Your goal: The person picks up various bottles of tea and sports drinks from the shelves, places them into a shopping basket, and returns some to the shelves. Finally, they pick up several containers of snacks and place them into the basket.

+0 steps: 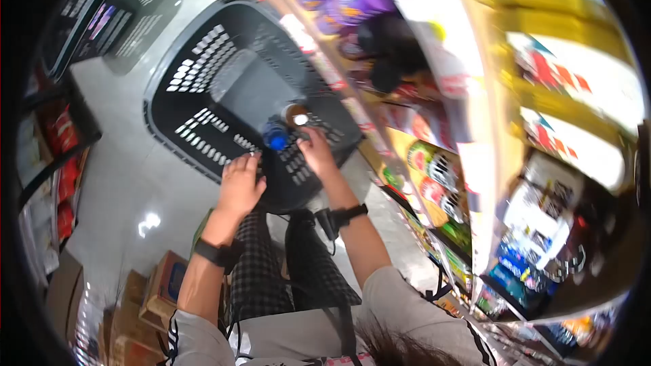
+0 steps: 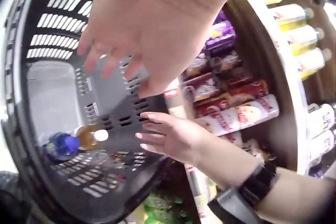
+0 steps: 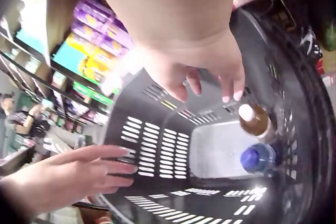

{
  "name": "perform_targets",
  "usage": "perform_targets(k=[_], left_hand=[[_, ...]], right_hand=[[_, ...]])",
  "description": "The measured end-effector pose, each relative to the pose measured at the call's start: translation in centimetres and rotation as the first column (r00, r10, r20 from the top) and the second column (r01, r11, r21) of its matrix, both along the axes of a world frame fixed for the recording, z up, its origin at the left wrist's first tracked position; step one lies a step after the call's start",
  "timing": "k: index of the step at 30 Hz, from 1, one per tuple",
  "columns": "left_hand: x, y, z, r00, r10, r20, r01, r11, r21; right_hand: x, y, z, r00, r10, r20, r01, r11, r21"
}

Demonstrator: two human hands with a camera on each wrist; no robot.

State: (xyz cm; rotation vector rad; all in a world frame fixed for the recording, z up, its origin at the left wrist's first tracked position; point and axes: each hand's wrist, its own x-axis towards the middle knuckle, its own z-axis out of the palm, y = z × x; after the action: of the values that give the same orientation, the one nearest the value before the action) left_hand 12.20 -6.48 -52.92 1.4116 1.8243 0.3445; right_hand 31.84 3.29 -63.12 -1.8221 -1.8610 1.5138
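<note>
A deep dark grey shopping basket (image 1: pixel 196 10) with slotted walls stands in front of me. Two bottles are inside at its near end: one with a blue cap (image 1: pixel 274 137) and one holding brown liquid with a white cap (image 3: pixel 254 121). My left hand (image 1: pixel 241 186) is over the basket's left side, fingers extended, holding nothing. My right hand (image 1: pixel 315 152) reaches over the near right part of the basket, close above the white-capped bottle in the head view. Its fingers are loosely bent and apart, with nothing between them, as the right wrist view shows.
Shelves with purple packs (image 1: pixel 352 3) and yellow oil bottles (image 1: pixel 563 88) run along my right. More baskets (image 1: pixel 102 20) stand at the far left on the grey floor (image 1: pixel 129 176). Cardboard boxes (image 1: pixel 166 285) are at the lower left. A person (image 3: pixel 26 121) appears far off.
</note>
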Motion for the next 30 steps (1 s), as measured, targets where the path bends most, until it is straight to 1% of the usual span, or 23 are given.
perform_targets(k=[1, 2, 3, 5, 6, 7, 8, 9, 11, 13, 14, 15, 16, 17, 18, 19, 21, 24, 25, 26, 27, 28, 30], left_hand=[[0.7, 1.4, 1.8, 0.998, 0.015, 0.06, -0.016, 1.0, 0.014], [1.9, 2.7, 4.0, 0.999, -0.014, 0.04, 0.009, 0.994, 0.109], [3.1, 4.1, 6.8, 0.992, -0.015, 0.122, -0.012, 0.975, 0.222], [6.0, 6.4, 12.2, 0.958, -0.105, 0.268, -0.017, 0.91, 0.415], [7.8, 7.3, 14.4, 0.938, -0.185, 0.293, 0.01, 0.86, 0.51], [9.7, 8.0, 16.5, 0.912, -0.266, 0.312, 0.03, 0.802, 0.597], [11.8, 8.5, 18.5, 0.89, -0.319, 0.325, 0.036, 0.76, 0.649], [14.1, 8.8, 20.2, 0.867, -0.369, 0.334, 0.037, 0.718, 0.696], [18.5, 9.0, 22.6, 0.791, -0.468, 0.394, -0.003, 0.641, 0.767], [22.6, 8.7, 23.8, 0.762, -0.512, 0.395, -0.028, 0.585, 0.811], [24.5, 8.7, 24.2, 0.761, -0.519, 0.389, -0.034, 0.566, 0.823], [26.3, 8.7, 24.4, 0.76, -0.523, 0.385, -0.042, 0.552, 0.833], [27.8, 8.5, 24.5, 0.76, -0.525, 0.383, -0.051, 0.539, 0.84], [28.9, 8.4, 24.5, 0.755, -0.522, 0.397, -0.047, 0.56, 0.827], [29.9, 8.2, 24.3, 0.749, -0.517, 0.413, -0.045, 0.583, 0.811], [30.7, 8.1, 24.2, 0.744, -0.51, 0.431, -0.043, 0.607, 0.793], [31.5, 7.9, 23.8, 0.715, -0.507, 0.48, -0.065, 0.636, 0.769], [31.8, 7.4, 23.3, 0.689, -0.516, 0.509, -0.052, 0.666, 0.744], [31.6, 7.3, 23.2, 0.684, -0.522, 0.51, -0.042, 0.67, 0.741], [31.3, 7.1, 23.3, 0.666, -0.542, 0.513, -0.031, 0.667, 0.744], [30.8, 6.8, 23.5, 0.648, -0.56, 0.517, -0.021, 0.665, 0.746], [30.4, 6.5, 23.6, 0.629, -0.577, 0.522, -0.011, 0.664, 0.748], [29.1, 5.6, 23.9, 0.609, -0.616, 0.5, -0.034, 0.609, 0.792]], right_hand=[[0.6, -0.2, 4.1, 0.996, -0.023, -0.088, 0.027, 0.999, 0.047], [1.3, -0.3, 8.7, 0.979, -0.088, -0.183, 0.109, 0.988, 0.111], [1.8, -0.9, 13.4, 0.949, -0.139, -0.284, 0.191, 0.968, 0.165], [4.2, -1.8, 23.2, 0.978, -0.091, -0.19, 0.167, 0.884, 0.437], [6.4, -2.7, 26.9, 0.994, -0.086, -0.064, 0.107, 0.777, 0.62], [8.8, -3.8, 29.7, 0.992, -0.109, 0.066, 0.019, 0.644, 0.765], [10.7, -5.0, 31.6, 0.938, -0.346, -0.009, 0.193, 0.5, 0.844], [13.0, -4.6, 33.9, 0.941, -0.337, 0.022, 0.061, 0.234, 0.97], [16.7, -4.2, 36.9, 0.86, -0.438, -0.263, 0.297, 0.012, 0.955], [18.3, -3.3, 39.7, 0.757, -0.549, -0.355, 0.355, -0.11, 0.928], [19.9, -2.6, 40.1, 0.761, -0.549, -0.345, 0.31, -0.16, 0.937], [21.0, -1.7, 40.6, 0.789, -0.515, -0.336, 0.307, -0.144, 0.941], [21.6, -1.1, 40.5, 0.773, -0.497, -0.393, 0.407, -0.086, 0.909], [22.2, -0.5, 40.5, 0.752, -0.482, -0.449, 0.5, -0.026, 0.866], [22.9, 0.0, 40.8, 0.768, -0.455, -0.451, 0.546, 0.099, 0.832], [22.5, 0.5, 41.0, 0.687, -0.52, -0.508, 0.642, 0.108, 0.759], [24.0, 0.6, 40.9, 0.651, -0.543, -0.53, 0.713, 0.198, 0.673], [24.4, -0.8, 39.8, 0.563, -0.562, -0.606, 0.769, 0.086, 0.634], [25.2, -1.7, 39.2, 0.646, -0.507, -0.571, 0.709, 0.12, 0.695], [25.3, -3.6, 38.6, 0.664, -0.539, -0.519, 0.669, 0.117, 0.734], [25.6, -5.0, 38.2, 0.693, -0.522, -0.497, 0.638, 0.124, 0.76], [25.7, -6.6, 38.1, 0.719, -0.49, -0.493, 0.631, 0.162, 0.759], [25.9, -9.3, 37.9, 0.757, -0.412, -0.507, 0.633, 0.269, 0.726]])
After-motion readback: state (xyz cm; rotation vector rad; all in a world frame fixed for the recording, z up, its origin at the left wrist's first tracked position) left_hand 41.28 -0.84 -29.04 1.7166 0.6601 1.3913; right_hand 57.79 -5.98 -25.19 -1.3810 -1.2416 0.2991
